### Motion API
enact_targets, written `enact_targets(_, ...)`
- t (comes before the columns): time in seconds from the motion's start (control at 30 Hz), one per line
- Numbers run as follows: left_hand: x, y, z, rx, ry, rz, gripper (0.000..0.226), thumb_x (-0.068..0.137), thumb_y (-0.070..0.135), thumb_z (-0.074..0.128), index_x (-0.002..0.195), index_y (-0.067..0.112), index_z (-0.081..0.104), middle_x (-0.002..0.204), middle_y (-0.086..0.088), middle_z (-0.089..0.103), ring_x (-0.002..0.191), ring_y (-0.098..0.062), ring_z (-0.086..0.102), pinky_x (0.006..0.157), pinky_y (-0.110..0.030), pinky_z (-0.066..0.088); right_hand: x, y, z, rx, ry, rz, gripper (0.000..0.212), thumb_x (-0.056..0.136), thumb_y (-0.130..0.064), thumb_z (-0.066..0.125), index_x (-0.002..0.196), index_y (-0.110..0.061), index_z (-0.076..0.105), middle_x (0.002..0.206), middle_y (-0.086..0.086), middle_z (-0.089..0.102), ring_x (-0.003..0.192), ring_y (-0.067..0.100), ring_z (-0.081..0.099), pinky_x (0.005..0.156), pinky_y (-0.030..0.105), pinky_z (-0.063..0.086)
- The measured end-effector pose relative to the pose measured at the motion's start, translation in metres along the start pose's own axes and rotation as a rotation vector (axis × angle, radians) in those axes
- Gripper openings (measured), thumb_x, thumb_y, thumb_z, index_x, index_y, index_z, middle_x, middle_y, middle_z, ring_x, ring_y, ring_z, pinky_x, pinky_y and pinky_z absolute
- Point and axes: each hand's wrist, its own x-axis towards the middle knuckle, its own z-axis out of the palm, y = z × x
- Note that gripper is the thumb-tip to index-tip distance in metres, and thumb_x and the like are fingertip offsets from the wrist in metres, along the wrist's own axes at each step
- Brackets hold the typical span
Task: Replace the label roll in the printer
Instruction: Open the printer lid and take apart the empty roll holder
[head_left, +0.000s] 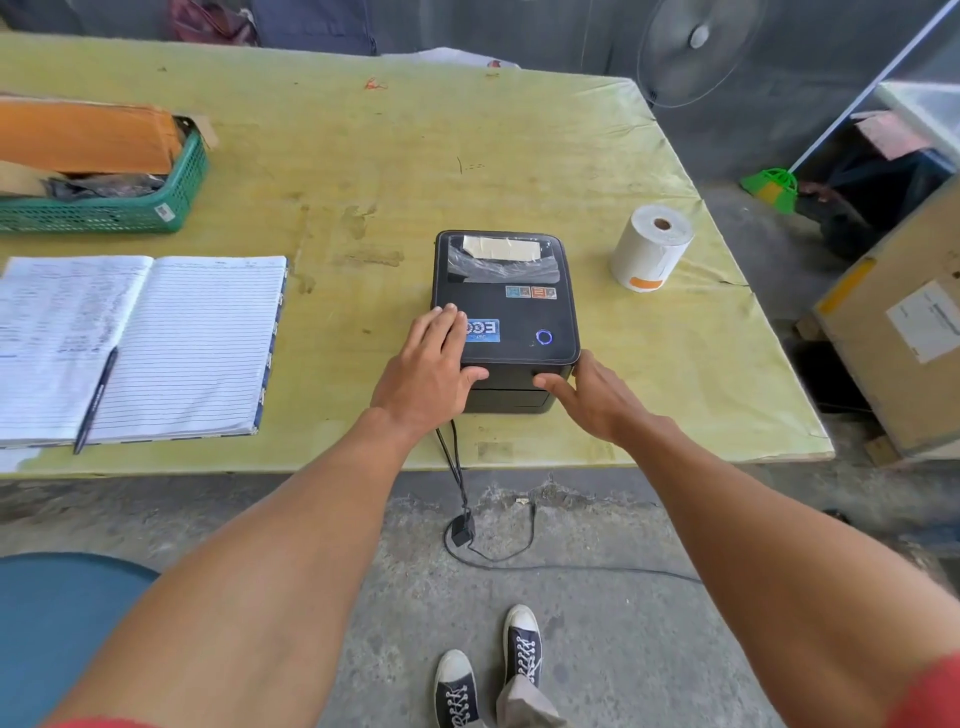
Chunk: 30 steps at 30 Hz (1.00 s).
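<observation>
While the printer (511, 312) is sitting lid-down near the front edge of the tabletop (363, 156), the left hand (428, 364) is lying flat on the lid, fingers straight, its grip closing on nothing. The right hand (602, 400) is pressing the front right corner with its fingers hidden, so I cannot tell its grip. The label roll (649, 249) is standing untouched by the right edge. I'm judging this the very start, with opening, swapping and closing all waiting.

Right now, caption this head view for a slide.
Left hand and right hand on the closed printer, label roll standing nearby.
</observation>
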Motion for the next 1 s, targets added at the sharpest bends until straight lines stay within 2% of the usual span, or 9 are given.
enact_targets(0.23, 0.000, 0.001, 0.000, 0.007, 0.016, 0.006, 0.073, 0.088, 0.042, 0.064, 0.133, -0.013, 0.047, 0.134, -0.028, 0.053, 0.125, -0.040, 0.047, 0.109, -0.044, 0.039, 0.004, 0.002, -0.002, -0.023, -0.020, -0.042, 0.081, 0.085, -0.076, 0.038, 0.138, -0.015, 0.037, 0.136, 0.012, 0.050, 0.118, 0.033, 0.053, 0.095, 0.050, 0.046)
enact_targets(0.4, 0.004, -0.002, 0.000, 0.015, 0.012, 0.024, 0.073, 0.092, 0.044, 0.058, 0.136, -0.012, 0.042, 0.139, -0.028, 0.049, 0.128, -0.039, 0.043, 0.111, -0.044, 0.037, 0.005, -0.001, -0.007, -0.049, -0.027, -0.046, 0.075, 0.088, -0.072, 0.041, 0.138, -0.016, 0.037, 0.139, 0.012, 0.051, 0.120, 0.034, 0.053, 0.095, 0.047, 0.045)
enact_targets(0.5, 0.013, -0.006, -0.008, -0.036, 0.029, 0.013, 0.071, 0.094, 0.045, 0.054, 0.138, -0.009, 0.041, 0.141, -0.025, 0.047, 0.132, -0.036, 0.040, 0.109, -0.043, 0.039, 0.004, -0.009, -0.021, -0.033, 0.001, -0.039, 0.079, 0.086, -0.076, 0.037, 0.135, -0.014, 0.041, 0.133, 0.011, 0.055, 0.116, 0.032, 0.054, 0.091, 0.045, 0.046)
enact_targets(0.63, 0.042, -0.012, -0.029, -0.174, 0.091, -0.027, 0.065, 0.092, 0.043, 0.059, 0.135, -0.004, 0.048, 0.137, -0.021, 0.053, 0.130, -0.034, 0.043, 0.109, -0.040, 0.037, 0.010, -0.026, -0.052, -0.030, 0.060, -0.018, 0.081, 0.084, -0.080, 0.032, 0.127, -0.013, 0.046, 0.123, 0.010, 0.060, 0.105, 0.031, 0.057, 0.086, 0.045, 0.047)
enact_targets(0.73, 0.059, -0.007, -0.041, -0.297, 0.093, -0.123, 0.065, 0.089, 0.048, 0.061, 0.135, 0.002, 0.052, 0.138, -0.018, 0.050, 0.128, -0.033, 0.044, 0.107, -0.041, 0.036, 0.018, -0.041, -0.077, -0.036, 0.118, -0.017, 0.075, 0.091, -0.067, 0.042, 0.142, -0.014, 0.030, 0.135, 0.013, 0.047, 0.122, 0.035, 0.049, 0.089, 0.044, 0.041)
enact_targets(0.8, 0.063, -0.002, -0.043, -0.357, 0.101, -0.198, 0.064, 0.090, 0.048, 0.060, 0.136, 0.004, 0.052, 0.142, -0.021, 0.045, 0.131, -0.035, 0.042, 0.107, -0.044, 0.036, 0.022, -0.052, -0.091, -0.023, 0.125, -0.071, 0.072, 0.096, -0.057, 0.043, 0.150, -0.015, 0.018, 0.142, 0.016, 0.044, 0.127, 0.035, 0.045, 0.095, 0.045, 0.040)
enact_targets(0.83, 0.065, 0.000, -0.043, -0.382, 0.114, -0.227, 0.063, 0.090, 0.048, 0.060, 0.136, 0.005, 0.052, 0.143, -0.023, 0.044, 0.132, -0.036, 0.041, 0.108, -0.044, 0.036, 0.025, -0.059, -0.097, 0.012, 0.122, -0.109, 0.067, 0.099, -0.052, 0.041, 0.151, -0.017, 0.019, 0.143, 0.016, 0.045, 0.127, 0.035, 0.046, 0.096, 0.044, 0.039)
enact_targets(0.93, 0.077, 0.000, -0.051, -0.454, 0.197, -0.281, 0.058, 0.089, 0.049, 0.060, 0.130, 0.008, 0.058, 0.129, -0.020, 0.058, 0.120, -0.036, 0.053, 0.096, -0.037, 0.043, 0.037, -0.080, -0.111, 0.042, 0.123, -0.168, 0.046, 0.102, -0.046, 0.036, 0.142, -0.024, 0.042, 0.134, 0.013, 0.056, 0.115, 0.032, 0.052, 0.091, 0.041, 0.041)
enact_targets(1.0, 0.089, -0.005, -0.059, -0.485, 0.236, -0.316, 0.056, 0.088, 0.052, 0.061, 0.124, 0.010, 0.062, 0.115, -0.013, 0.068, 0.106, -0.033, 0.061, 0.085, -0.034, 0.047, 0.046, -0.088, -0.120, 0.032, 0.149, -0.173, 0.043, 0.102, -0.046, 0.036, 0.132, -0.019, 0.053, 0.124, 0.012, 0.061, 0.104, 0.030, 0.055, 0.082, 0.038, 0.041)
